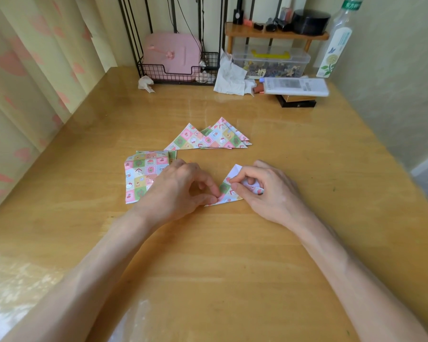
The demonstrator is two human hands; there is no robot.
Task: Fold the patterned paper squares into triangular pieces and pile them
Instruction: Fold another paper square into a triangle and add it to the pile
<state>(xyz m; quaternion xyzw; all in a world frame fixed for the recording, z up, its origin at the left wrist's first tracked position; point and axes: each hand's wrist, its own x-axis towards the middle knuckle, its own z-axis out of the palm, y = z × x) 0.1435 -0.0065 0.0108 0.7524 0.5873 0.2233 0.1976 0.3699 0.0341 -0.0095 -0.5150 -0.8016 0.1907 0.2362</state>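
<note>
A patterned paper piece (226, 191) lies partly folded on the wooden table (232, 255) between my hands, its white back showing at the top. My left hand (181, 190) pinches its lower left edge with thumb and forefinger. My right hand (262, 188) pinches its right part, fingers curled over it. To the left lies a stack of flat patterned squares (141, 175), partly under my left hand. Beyond them sits a loose pile of folded triangles (208, 138).
At the back stand a black wire rack with a pink case (171, 55), crumpled tissue (230, 75), a clear plastic box (271, 60) under a small wooden shelf (277, 33), a white device on a dark box (295, 86) and a bottle (336, 43). A curtain hangs left.
</note>
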